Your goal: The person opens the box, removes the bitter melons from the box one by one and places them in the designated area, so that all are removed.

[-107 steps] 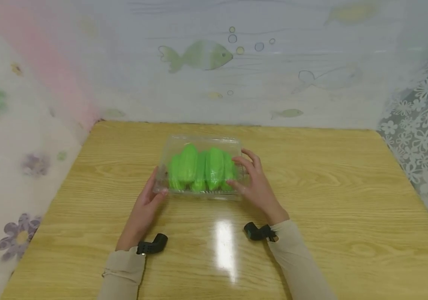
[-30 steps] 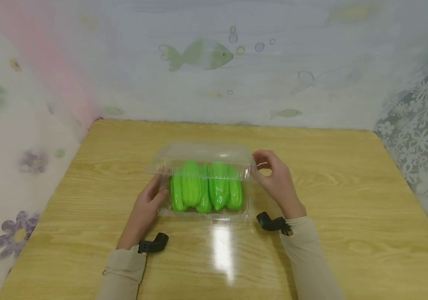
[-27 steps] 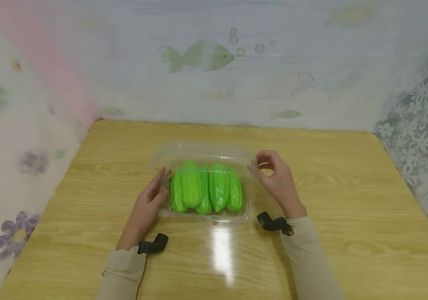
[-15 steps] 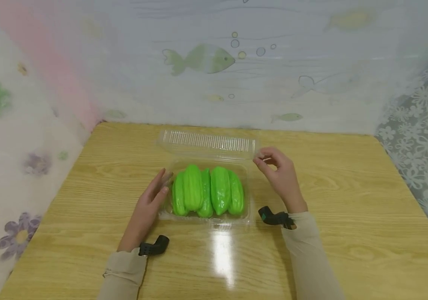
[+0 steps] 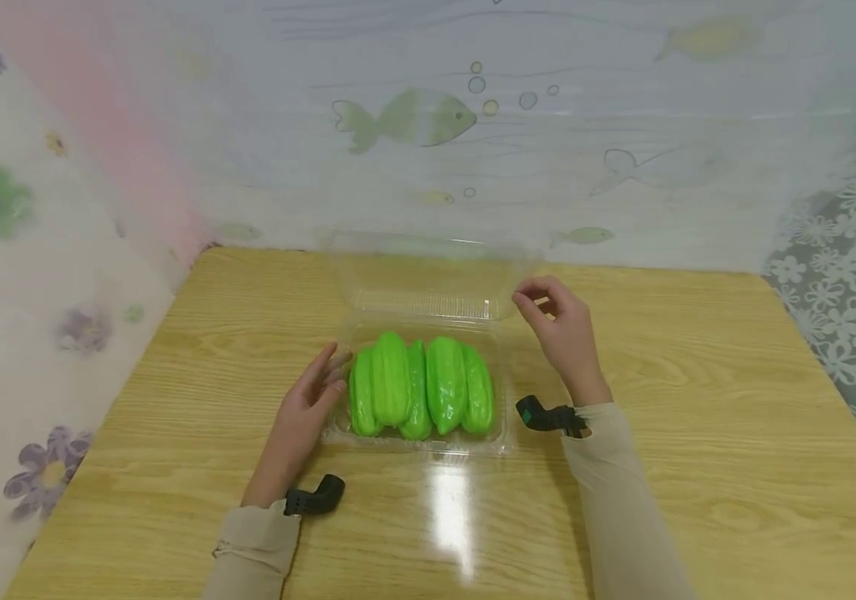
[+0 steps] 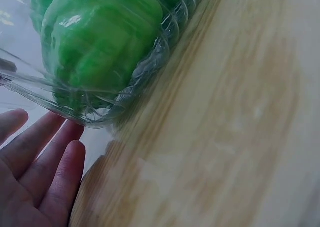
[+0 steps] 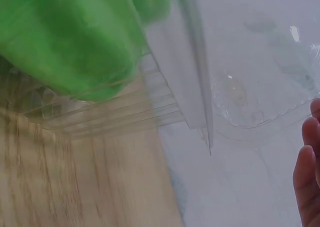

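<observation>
Since half a second ago the lid (image 5: 431, 279) has swung further back and now leans away behind the tray (image 5: 488, 447), and the right hand (image 5: 563, 329) has gone up with it. Only the wrist views bring out the plastic's detail: the left one shows the tray's rippled corner close above spread fingertips, the right one a wavy line along the lid's edge, meeting the fingertips. From the head, five green vegetable-shaped pieces (image 5: 417, 392) lie side by side in the tray on the counter (image 5: 660, 417), between both hands. Loosely extended, the left hand (image 5: 300, 421) rests its fingers by the tray's left wall, gripping nothing. Thumb and bent fingers of the right pinch the lid's right edge, forearm slanting inward.
</observation>
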The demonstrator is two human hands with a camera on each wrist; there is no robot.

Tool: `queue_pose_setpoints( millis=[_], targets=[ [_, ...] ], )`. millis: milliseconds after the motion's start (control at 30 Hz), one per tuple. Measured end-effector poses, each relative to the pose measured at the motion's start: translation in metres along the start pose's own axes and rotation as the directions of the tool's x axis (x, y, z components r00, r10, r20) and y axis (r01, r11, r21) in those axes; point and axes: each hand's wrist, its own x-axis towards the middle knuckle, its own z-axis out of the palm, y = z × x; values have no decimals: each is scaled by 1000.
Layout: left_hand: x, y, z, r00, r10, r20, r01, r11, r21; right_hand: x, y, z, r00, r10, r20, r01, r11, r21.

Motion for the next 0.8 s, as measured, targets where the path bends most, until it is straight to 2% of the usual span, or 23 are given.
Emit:
queue_pose_setpoints(
  millis=[233,333,500,567,800],
  targets=[
    [-3,4,1,1000,5,7,-5,999,50,2,4,3,1000,13,-12,-13,999,37],
    [-3,5,1,1000,12,6,-13,998,59,1,-5,4,1000,22,-2,-22,999,40],
    [-2,5,1,1000,27,6,-28,998,63,2,2,8,999,33,13,-34,999,29],
    [-1,4,0,1000,28,6,-28,998,58,4,14,11,999,33,15,-33,999,38],
    [-1,3,0,999,38,14,-38,998,52,1,21,15,999,35,40,-37,999,38]
  ],
)
